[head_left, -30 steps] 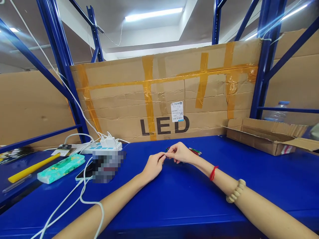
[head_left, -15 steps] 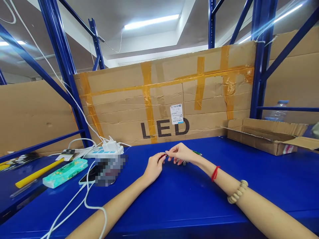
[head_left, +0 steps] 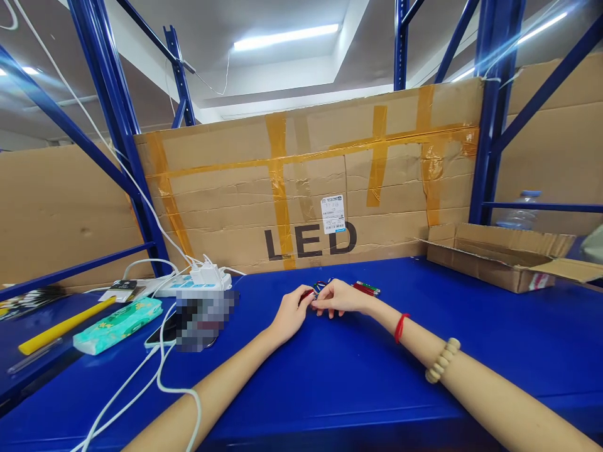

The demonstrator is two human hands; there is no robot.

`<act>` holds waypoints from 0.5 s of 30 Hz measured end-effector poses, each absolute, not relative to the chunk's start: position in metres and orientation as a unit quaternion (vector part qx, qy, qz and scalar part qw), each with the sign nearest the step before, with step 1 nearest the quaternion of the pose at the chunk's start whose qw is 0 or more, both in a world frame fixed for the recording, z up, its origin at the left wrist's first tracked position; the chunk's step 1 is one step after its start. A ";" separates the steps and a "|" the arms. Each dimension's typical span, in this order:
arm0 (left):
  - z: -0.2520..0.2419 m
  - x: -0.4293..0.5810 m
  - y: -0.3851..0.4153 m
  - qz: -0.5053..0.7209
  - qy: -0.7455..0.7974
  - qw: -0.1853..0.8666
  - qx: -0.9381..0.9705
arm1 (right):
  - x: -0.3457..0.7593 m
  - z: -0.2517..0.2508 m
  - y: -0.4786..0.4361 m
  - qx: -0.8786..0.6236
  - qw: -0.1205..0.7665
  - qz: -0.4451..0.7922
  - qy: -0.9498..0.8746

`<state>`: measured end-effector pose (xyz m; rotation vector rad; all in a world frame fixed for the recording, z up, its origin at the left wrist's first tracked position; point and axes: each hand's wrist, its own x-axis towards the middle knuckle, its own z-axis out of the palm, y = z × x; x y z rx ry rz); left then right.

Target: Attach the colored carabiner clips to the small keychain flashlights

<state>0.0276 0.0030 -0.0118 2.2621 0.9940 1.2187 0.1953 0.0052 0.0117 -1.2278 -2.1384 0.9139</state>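
Note:
My left hand (head_left: 288, 317) is closed around a small, shiny dark red piece (head_left: 307, 293), and part of it shows between thumb and fingers. My right hand (head_left: 340, 296) meets it from the right, thumb and forefinger pinched together at the end of that piece. Whatever sits in this pinch is too small to make out. Just behind the right hand, slim red and green pieces (head_left: 367, 288) lie on the blue surface. Several small blue and silvery bits (head_left: 321, 285) show beyond its fingers, partly covered by the hand.
On the left are a power strip (head_left: 169, 287) with plugs, white cables (head_left: 162, 376), a teal tissue pack (head_left: 117, 325), a yellow rod (head_left: 66, 326) and a phone (head_left: 162, 333). An open cardboard box (head_left: 480, 260) stands right. A large cardboard panel (head_left: 226, 207) closes off the back.
My right hand has shifted slightly left and down, its fingers lower beside the red piece. More of the red, green and blue pieces behind it now show. My left hand keeps its grip.

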 end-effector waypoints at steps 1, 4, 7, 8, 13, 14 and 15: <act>-0.012 0.027 0.003 0.435 0.355 0.198 0.804 | 0.195 0.011 0.006 -0.453 0.255 0.323 -0.791; -0.012 0.027 0.005 0.440 0.359 0.217 0.794 | 0.194 0.009 0.007 -0.460 0.269 0.277 -0.800; -0.012 0.026 0.006 0.447 0.363 0.238 0.782 | 0.192 0.007 0.007 -0.469 0.296 0.218 -0.803; -0.012 0.026 0.007 0.450 0.364 0.245 0.778 | 0.191 0.007 0.007 -0.473 0.306 0.198 -0.802; -0.013 0.025 0.011 0.468 0.379 0.275 0.750 | 0.186 0.005 0.004 -0.499 0.342 0.137 -0.784; -0.013 0.025 0.011 0.471 0.381 0.281 0.744 | 0.185 0.005 0.002 -0.504 0.347 0.132 -0.780; -0.013 0.025 0.012 0.475 0.383 0.286 0.739 | 0.184 0.005 0.001 -0.509 0.351 0.128 -0.776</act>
